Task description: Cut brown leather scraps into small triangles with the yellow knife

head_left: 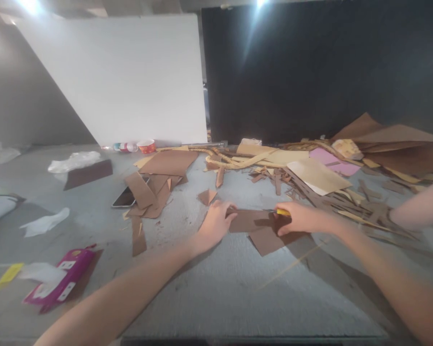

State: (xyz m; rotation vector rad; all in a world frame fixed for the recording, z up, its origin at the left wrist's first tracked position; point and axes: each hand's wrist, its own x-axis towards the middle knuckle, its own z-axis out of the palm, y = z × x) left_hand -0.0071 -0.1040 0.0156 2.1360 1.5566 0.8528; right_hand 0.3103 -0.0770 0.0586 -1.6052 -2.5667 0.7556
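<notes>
sheet (247,222) seems light, rather stiff, best held by edges; left hand (215,225), fingers curled, holds nine o'clock, right hand (300,218) grips yellow tool (283,212) at three.

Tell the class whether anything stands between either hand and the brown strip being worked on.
Nothing visible does. The left hand rests at the left end of the brown strip; the right hand, holding the yellow tool, is at its other end, with no obstacle seen between.
</notes>
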